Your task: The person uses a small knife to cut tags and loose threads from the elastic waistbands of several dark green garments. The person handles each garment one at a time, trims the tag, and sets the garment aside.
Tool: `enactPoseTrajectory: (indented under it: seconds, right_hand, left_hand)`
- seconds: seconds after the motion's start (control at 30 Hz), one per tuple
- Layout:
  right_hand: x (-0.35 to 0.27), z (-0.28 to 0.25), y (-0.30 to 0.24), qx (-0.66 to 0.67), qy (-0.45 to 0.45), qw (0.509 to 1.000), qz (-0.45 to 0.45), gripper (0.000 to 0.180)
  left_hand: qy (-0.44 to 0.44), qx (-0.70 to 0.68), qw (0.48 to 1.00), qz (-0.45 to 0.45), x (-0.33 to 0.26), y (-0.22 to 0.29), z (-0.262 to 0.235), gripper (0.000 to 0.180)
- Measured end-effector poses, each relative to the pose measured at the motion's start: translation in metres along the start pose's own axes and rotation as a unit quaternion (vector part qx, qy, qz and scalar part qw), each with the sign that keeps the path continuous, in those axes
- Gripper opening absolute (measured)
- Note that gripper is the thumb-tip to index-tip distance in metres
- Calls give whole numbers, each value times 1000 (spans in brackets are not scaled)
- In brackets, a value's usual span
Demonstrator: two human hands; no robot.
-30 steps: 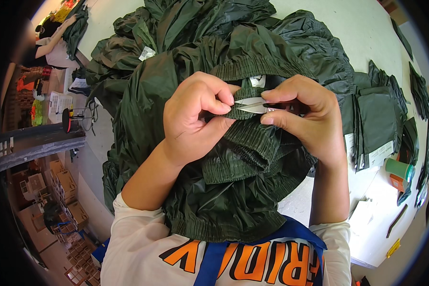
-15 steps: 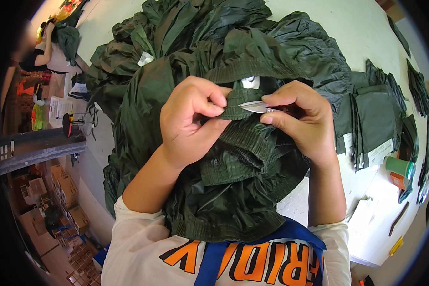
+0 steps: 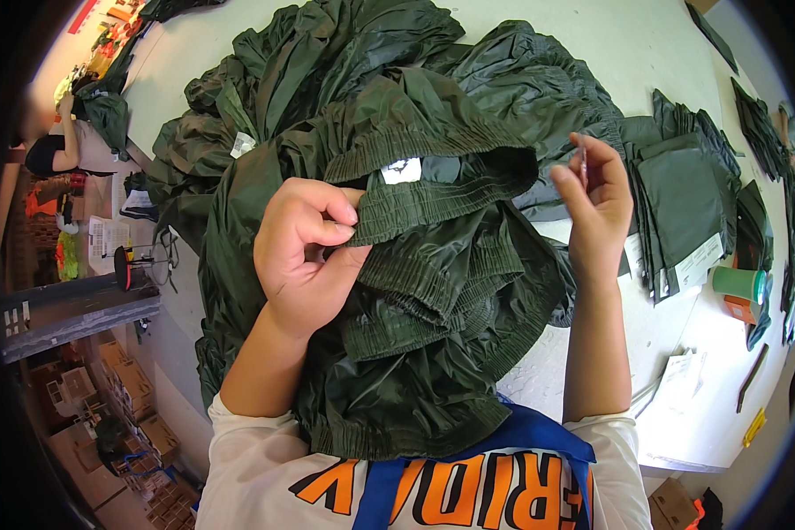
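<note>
In front of me lies a dark green garment point(image 3: 397, 353) with gathered elastic bands. My left hand point(image 3: 305, 252) pinches the left end of its upper elastic waistband point(image 3: 442, 208) between thumb and fingers. The waistband hangs as an open loop, with a white label point(image 3: 401, 170) showing inside it. To the right, apart from the cloth, my right hand point(image 3: 599, 221) is raised with its fingers closed on small metal thread snips point(image 3: 583, 162). The snips are seen nearly edge-on, so their blades hardly show.
More dark green garments point(image 3: 344, 44) are heaped beyond my hands on the white table point(image 3: 548, 371). Folded dark pieces point(image 3: 685, 199) lie at the right, near a green cylinder point(image 3: 738, 283) and white papers point(image 3: 680, 380). Another person's arm point(image 3: 66, 141) reaches in at the far left; cartons point(image 3: 132, 380) stand below.
My right hand has drawn the snips away from the waistband, to the right and slightly up. My left hand has shifted left and down, still pinching the band, whose loop now shows more fully.
</note>
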State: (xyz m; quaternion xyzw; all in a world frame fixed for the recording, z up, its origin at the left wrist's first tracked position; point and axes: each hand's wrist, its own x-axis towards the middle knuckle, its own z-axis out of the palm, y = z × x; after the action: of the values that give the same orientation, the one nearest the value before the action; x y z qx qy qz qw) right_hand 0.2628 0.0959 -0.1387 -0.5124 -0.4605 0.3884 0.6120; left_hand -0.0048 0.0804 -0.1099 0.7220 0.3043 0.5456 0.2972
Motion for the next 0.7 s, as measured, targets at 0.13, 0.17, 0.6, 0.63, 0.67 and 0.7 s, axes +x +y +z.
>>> enactPoseTrajectory:
  seconds: [0.13, 0.17, 0.6, 0.63, 0.67, 0.7]
  right_hand:
    - [9, 11, 0, -111, -81, 990, -11, 29]
    - [18, 16, 6, -49, -104, 993, 7, 28]
    - [29, 22, -10, 126, -180, 975, 39, 32]
    - [28, 18, -15, 123, -181, 976, -3, 35]
    - [23, 16, -23, 70, -142, 987, -30, 34]
    - [21, 11, -30, -65, -119, 985, -106, 31]
  left_hand:
    - [-31, 36, 998, -42, 14, 15, -2, 26]
    - [-42, 50, 996, -64, 24, 25, -2, 26]
    - [-379, 276, 882, -53, 139, -6, 22, 23]
    - [-369, 261, 891, -50, 137, -11, 22, 21]
    - [-373, 263, 886, -77, 136, -11, 22, 21]
    - [-377, 264, 882, -104, 136, -9, 23, 22]
